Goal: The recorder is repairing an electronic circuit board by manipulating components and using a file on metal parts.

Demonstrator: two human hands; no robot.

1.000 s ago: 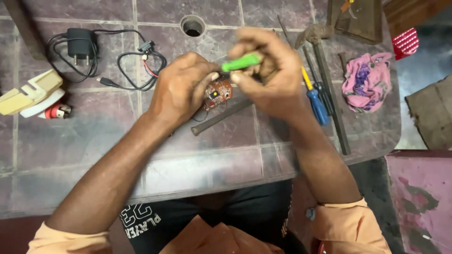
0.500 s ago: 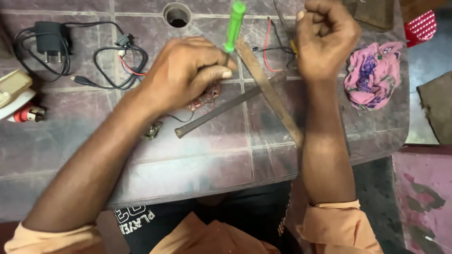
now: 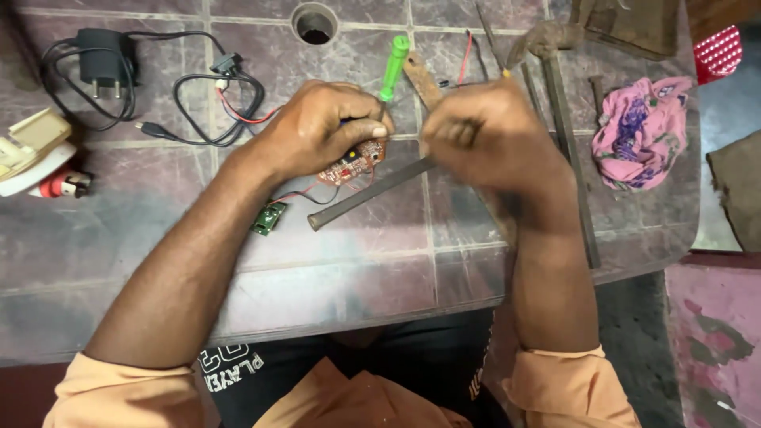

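Right hand (image 3: 487, 135) lower, beside left hand (image 3: 325, 127)

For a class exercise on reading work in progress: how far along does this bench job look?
Done: the red circuit board is out, bare, wires attached. In hand: left hand presses it down, green screwdriver beside it; right hand is fisted. Left: the small green board lies loose.

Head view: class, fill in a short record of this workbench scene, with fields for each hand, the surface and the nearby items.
Left hand: presses a red circuit board onto the table, green-handled screwdriver at its fingers
Right hand: closed fist; contents hidden
Surface: tiled table
Near board: small green board on wires, dark metal rod
Far left: black charger
Right: pink cloth
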